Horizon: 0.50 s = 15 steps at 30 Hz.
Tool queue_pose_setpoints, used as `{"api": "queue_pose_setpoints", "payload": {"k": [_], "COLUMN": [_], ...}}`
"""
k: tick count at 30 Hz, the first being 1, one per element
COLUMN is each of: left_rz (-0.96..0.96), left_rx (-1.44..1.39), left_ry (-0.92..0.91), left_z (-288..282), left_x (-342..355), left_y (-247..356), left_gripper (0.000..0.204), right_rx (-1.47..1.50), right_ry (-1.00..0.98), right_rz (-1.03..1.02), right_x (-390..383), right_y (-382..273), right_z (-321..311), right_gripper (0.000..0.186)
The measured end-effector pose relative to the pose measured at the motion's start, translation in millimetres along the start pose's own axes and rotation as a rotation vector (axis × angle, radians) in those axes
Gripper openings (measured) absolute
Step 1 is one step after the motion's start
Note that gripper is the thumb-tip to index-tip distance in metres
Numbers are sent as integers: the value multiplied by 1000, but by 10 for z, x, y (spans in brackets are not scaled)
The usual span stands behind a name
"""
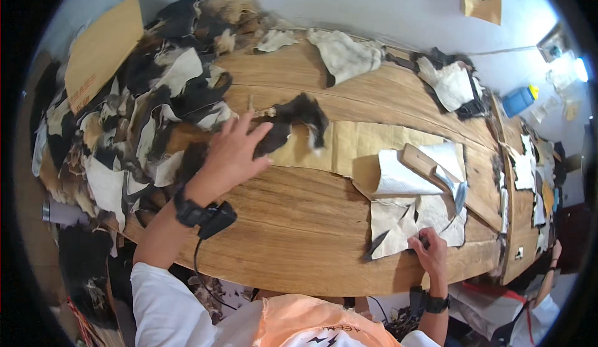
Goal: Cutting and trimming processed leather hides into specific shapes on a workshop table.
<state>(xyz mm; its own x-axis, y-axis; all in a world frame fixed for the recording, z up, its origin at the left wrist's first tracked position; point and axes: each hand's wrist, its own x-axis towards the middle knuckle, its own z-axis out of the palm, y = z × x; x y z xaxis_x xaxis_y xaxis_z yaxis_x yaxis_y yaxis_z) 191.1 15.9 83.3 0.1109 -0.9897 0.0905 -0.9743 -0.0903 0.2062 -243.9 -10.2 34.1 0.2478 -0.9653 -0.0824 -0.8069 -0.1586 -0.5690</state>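
My left hand (232, 154) is open with its fingers spread. It hovers over or rests on dark fur scraps (274, 140); whether it touches them I cannot tell. A curved black fur strip (305, 111) lies just beyond its fingertips. On the right, my right hand (431, 251) is closed at the near edge of some pale hide pieces (395, 225), with something small and dark between its fingers. Beyond that hand, a white sheet (398, 174) carries a flat wooden bar (430, 165) and a tool with a grey-blue blade-like part (460, 196).
Fur and hide scraps (103, 179) pile up at the left. A long brown paper strip (342, 151) lies across the wooden table (280, 222). More hides (349, 57) line the back. A blue container (519, 102) stands far right, where another person's hand (556, 248) shows.
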Motion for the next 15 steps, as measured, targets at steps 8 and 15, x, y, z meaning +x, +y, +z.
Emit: {"api": "queue_pose_setpoints", "payload": {"k": [8, 15], "left_rz": [-62, -50], "left_rx": [-142, 200], "left_ry": [-20, 285], "left_z": [561, 556], "left_x": [396, 74], "left_y": [-51, -840], "left_gripper": [53, 24], "right_rx": [48, 3], "right_ry": [37, 57], "right_rz": [-49, 20], "right_x": [-97, -141], "right_y": [41, -8], "right_z": [162, 39], "right_gripper": [24, 25]}}
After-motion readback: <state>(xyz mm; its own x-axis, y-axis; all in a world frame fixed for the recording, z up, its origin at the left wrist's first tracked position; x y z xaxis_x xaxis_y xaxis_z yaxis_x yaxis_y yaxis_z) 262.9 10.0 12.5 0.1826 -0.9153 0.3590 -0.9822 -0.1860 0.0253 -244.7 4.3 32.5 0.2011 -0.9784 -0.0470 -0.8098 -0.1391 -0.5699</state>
